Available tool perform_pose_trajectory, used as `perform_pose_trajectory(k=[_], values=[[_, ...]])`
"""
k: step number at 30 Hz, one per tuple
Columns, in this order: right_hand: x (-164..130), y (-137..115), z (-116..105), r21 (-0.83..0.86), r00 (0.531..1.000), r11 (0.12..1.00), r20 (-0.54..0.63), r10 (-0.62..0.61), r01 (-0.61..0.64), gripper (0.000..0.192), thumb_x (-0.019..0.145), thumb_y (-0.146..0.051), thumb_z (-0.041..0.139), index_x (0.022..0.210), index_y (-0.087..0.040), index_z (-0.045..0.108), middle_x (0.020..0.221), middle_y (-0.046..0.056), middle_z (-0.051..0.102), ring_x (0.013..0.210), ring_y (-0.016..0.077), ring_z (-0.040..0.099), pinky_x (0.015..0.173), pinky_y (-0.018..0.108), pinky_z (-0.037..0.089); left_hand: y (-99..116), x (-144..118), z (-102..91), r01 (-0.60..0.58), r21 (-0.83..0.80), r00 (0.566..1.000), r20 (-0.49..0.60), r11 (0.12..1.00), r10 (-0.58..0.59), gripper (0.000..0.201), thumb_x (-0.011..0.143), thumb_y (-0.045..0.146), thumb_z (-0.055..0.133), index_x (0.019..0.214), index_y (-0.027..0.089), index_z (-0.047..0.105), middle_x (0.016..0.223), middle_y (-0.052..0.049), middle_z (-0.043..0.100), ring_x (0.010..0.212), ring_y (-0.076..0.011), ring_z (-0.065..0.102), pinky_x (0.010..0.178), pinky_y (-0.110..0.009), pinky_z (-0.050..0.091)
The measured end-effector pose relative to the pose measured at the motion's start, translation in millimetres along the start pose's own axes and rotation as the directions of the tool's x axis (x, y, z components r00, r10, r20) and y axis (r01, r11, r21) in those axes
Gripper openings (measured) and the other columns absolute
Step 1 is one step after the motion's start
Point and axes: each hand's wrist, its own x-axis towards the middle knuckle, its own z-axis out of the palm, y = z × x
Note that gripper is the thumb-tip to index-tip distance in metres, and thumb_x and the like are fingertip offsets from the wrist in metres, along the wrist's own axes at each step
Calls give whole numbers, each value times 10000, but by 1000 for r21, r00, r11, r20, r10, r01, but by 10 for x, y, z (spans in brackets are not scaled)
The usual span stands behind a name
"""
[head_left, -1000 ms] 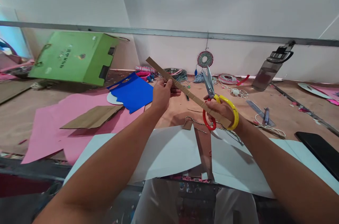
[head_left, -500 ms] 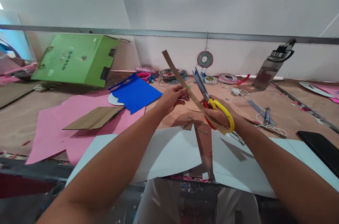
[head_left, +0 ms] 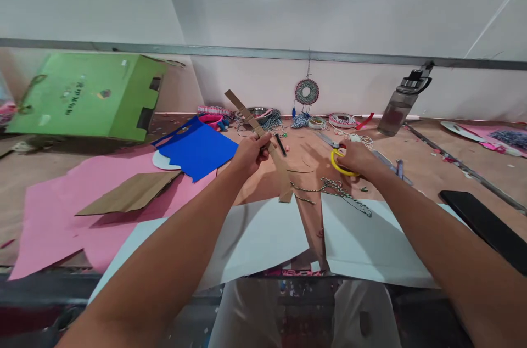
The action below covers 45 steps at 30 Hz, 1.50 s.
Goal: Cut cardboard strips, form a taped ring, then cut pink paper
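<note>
A brown worktop (head_left: pixel 432 183) runs along a white partition wall and is littered with craft material: a pink sheet (head_left: pixel 82 200), a blue sheet (head_left: pixel 197 147), two white sheets (head_left: pixel 255 238), a green box (head_left: pixel 82 95) lying on its side, and a water bottle (head_left: pixel 401 101) at the rear.

The left hand (head_left: pixel 249 153) holds a long cardboard strip (head_left: pixel 263 136) above the worktop. Its fingers are closed around the strip near mid-length; the upper end points up and left, the lower end hangs close to a twisted cord (head_left: pixel 329 189).

Change since half a second ago: the right hand (head_left: pixel 356 157) has come down from the strip to the worktop, carrying the scissors (head_left: pixel 335 150) with it. The blades, previously raised beside the strip, now lie flat and closed, pointing left and away. The right-hand fingers remain curled over the yellow handle loop. The strip has swung to a steeper angle. In judgement, cutting is paused and the scissors are being set down; the strip is now supported by the left hand alone.

Limits of view: the red handle loop is hidden under the right hand. Whether the grip on the scissors is firm or loosening cannot be determined. A dark flat object (head_left: pixel 486 227) at the right is cut off by the frame edge.
</note>
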Motion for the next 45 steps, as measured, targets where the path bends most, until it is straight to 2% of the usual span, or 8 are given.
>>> perform_pose_trajectory(k=[7, 12, 20, 27, 32, 36, 38, 45], values=[[134, 29, 19, -260, 998, 963, -24, 65, -69, 449, 789, -343, 643, 1172, -109, 656, 1197, 275, 598, 1173, 435, 500, 905, 548, 388, 72, -61, 34, -11, -40, 999, -35, 999, 10, 176, 847, 228, 627, 720, 149, 535, 583, -6, 603, 372, -23, 385, 337, -108, 265], [56, -440, 154, 107, 939, 956, 187, -289, 273, 447, 764, -468, 681, 1087, -159, 684, 1038, 144, 692, 917, 239, 622, 762, 319, 457, 50, -63, 8, -21, -32, 998, -59, 999, 20, 175, 839, 233, 647, 731, 150, 535, 599, -8, 606, 389, -26, 403, 348, -108, 281], [89, -792, 369, 44, 903, 981, 385, -190, 188, 186, 773, -288, 614, 739, -125, 696, 647, 58, 644, 572, 143, 528, 521, 250, 330, -33, -56, 18, -25, 16, 1000, -12, 1000, 25, 198, 823, 251, 667, 712, 148, 540, 601, -17, 617, 383, -30, 401, 349, -129, 277], [-398, -596, -176, 222, 882, 940, 343, -324, 259, 151, 787, -227, 551, 729, -142, 661, 635, 19, 605, 547, 106, 476, 500, 236, 303, -55, -53, -6, -16, 1, 998, -63, 1000, 16, 161, 829, 219, 655, 722, 144, 562, 596, -20, 615, 388, -36, 403, 363, -143, 288], [-1258, -139, -734, 583, 412, 812, 737, -535, 12, 353, 751, -397, 695, 1019, -167, 684, 741, 20, 665, 616, 113, 583, 551, 216, 431, -71, -45, 16, 12, -72, 995, -96, 997, -19, 149, 853, 201, 628, 732, 144, 563, 593, -4, 590, 401, -42, 449, 375, -141, 326], [-1307, 51, -590, 591, 836, 807, 429, -343, 28, 266, 854, -400, 579, 920, -161, 675, 736, 32, 641, 644, 123, 585, 605, 254, 474, -75, -91, 98, 56, -116, 994, -86, 992, -66, 146, 900, 204, 573, 770, 138, 581, 579, -5, 573, 461, -78, 560, 428, -156, 430], [-1145, 32, -392, 578, 945, 811, 202, -257, 97, 247, 843, -336, 591, 1014, -170, 655, 834, 48, 648, 704, 136, 586, 645, 282, 489, -69, -123, 151, 83, -155, 993, -72, 984, -95, 154, 908, 179, 554, 764, 131, 578, 583, -14, 579, 489, -87, 588, 456, -160, 466], [-667, -501, 22, 797, 830, 429, -154, -535, 425, 294, 901, -334, 532, 1182, -252, 558, 1332, 87, 492, 875, 135, 588, 705, 294, 536, -103, -164, 231, 134, -215, 987, -54, 967, -148, 116, 886, 126, 548, 780, 127, 594, 587, -14, 591, 495, -82, 582, 448, -155, 474]])
